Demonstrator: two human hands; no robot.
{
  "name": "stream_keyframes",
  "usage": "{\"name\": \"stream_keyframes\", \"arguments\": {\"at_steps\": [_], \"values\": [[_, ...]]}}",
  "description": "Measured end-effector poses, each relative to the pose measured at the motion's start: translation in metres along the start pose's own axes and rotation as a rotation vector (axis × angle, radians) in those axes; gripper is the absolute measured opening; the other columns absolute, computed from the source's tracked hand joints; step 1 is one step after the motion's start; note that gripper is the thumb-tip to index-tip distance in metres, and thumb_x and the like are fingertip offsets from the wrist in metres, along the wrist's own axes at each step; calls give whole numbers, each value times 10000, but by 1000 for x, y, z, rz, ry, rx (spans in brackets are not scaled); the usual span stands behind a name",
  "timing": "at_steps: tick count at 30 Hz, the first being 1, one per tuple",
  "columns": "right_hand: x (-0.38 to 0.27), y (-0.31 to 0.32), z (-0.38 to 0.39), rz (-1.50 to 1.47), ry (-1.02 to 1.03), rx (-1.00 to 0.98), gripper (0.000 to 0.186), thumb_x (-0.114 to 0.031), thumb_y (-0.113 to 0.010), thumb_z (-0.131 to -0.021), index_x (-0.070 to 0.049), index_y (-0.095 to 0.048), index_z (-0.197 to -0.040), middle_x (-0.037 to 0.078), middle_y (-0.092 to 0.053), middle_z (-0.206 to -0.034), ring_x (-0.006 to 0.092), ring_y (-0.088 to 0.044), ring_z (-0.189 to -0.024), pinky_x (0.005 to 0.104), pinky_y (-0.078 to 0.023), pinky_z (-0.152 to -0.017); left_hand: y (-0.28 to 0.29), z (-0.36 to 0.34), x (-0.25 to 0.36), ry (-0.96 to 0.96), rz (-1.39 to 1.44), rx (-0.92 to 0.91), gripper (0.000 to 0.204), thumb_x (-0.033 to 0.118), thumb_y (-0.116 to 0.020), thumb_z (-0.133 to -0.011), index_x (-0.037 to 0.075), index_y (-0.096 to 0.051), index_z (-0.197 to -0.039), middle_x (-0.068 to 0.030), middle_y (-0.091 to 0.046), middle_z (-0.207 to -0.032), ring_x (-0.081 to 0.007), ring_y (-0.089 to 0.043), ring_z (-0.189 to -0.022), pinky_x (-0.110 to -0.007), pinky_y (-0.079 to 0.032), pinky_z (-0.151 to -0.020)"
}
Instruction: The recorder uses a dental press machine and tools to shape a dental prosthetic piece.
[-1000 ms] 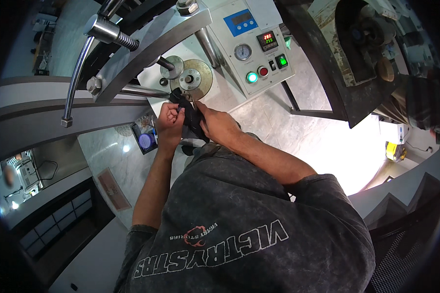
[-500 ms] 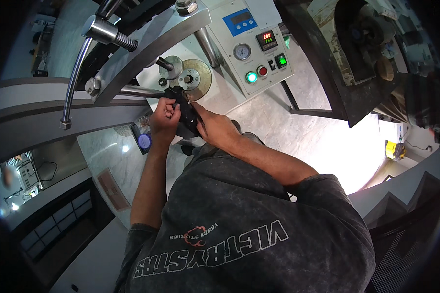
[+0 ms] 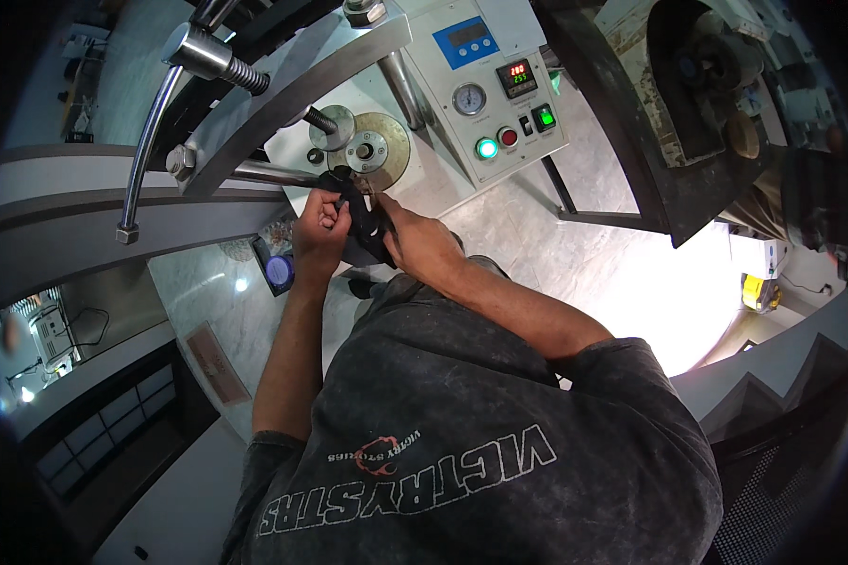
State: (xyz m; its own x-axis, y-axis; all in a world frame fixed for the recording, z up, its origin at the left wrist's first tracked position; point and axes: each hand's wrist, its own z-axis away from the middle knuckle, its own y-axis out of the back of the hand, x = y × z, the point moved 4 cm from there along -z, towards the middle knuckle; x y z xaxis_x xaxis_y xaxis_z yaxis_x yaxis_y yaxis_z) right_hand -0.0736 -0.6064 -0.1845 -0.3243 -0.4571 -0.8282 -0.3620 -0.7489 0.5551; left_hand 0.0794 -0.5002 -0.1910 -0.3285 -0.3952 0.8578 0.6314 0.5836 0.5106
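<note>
Between my two hands is a soft black item [image 3: 367,226], perhaps cloth or a pouch; its exact kind is hidden by my fingers. My left hand [image 3: 320,231] is closed with curled fingers, pinching its left side. From the right, my right hand [image 3: 424,247] grips its other edge with thumb and fingers. Small pale glints show at my right fingertips, too small to name. Just beyond the item lies a round metal plate [image 3: 396,155] with a bolted hub [image 3: 365,151], under the metal press frame [image 3: 283,104].
A white control box [image 3: 485,94] with a gauge, displays and lit buttons stands right of the plate. A long lever handle [image 3: 146,155] hangs at the left, on a threaded screw. A dark-framed machine [image 3: 697,122] stands far right. A blue-lidded container [image 3: 279,270] sits below left.
My right hand has shifted very slightly along the black item, with its fingers a little further apart from the left hand. The rest of the scene moves only with a small head shift.
</note>
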Motion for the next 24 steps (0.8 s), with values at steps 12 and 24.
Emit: {"name": "stream_keyframes", "arguments": {"at_steps": [12, 24], "values": [[7, 0, -2, 34, -4, -34, 531, -126, -574, -919, 7, -442, -1415, 253, -691, -903, 441, -685, -820, 536, -545, -735, 1, 3, 1, 29, 50, 34, 164, 0, -651, -942, 26, -550, -1069, 63, -448, -735, 1, -418, -654, -175, -344, -579], [7, -5, -2, 16, 72, -9, 545, -125, -590, -912, -1, -452, -1424, 260, -694, -924, 437, -687, -828, 530, -549, -752, -11, 12, 29, -25, -175, 273, 277, 80, -679, -932, 45, -668, -1206, -81, -600, -1023, -158, -614, -837, -285, -530, -739]]}}
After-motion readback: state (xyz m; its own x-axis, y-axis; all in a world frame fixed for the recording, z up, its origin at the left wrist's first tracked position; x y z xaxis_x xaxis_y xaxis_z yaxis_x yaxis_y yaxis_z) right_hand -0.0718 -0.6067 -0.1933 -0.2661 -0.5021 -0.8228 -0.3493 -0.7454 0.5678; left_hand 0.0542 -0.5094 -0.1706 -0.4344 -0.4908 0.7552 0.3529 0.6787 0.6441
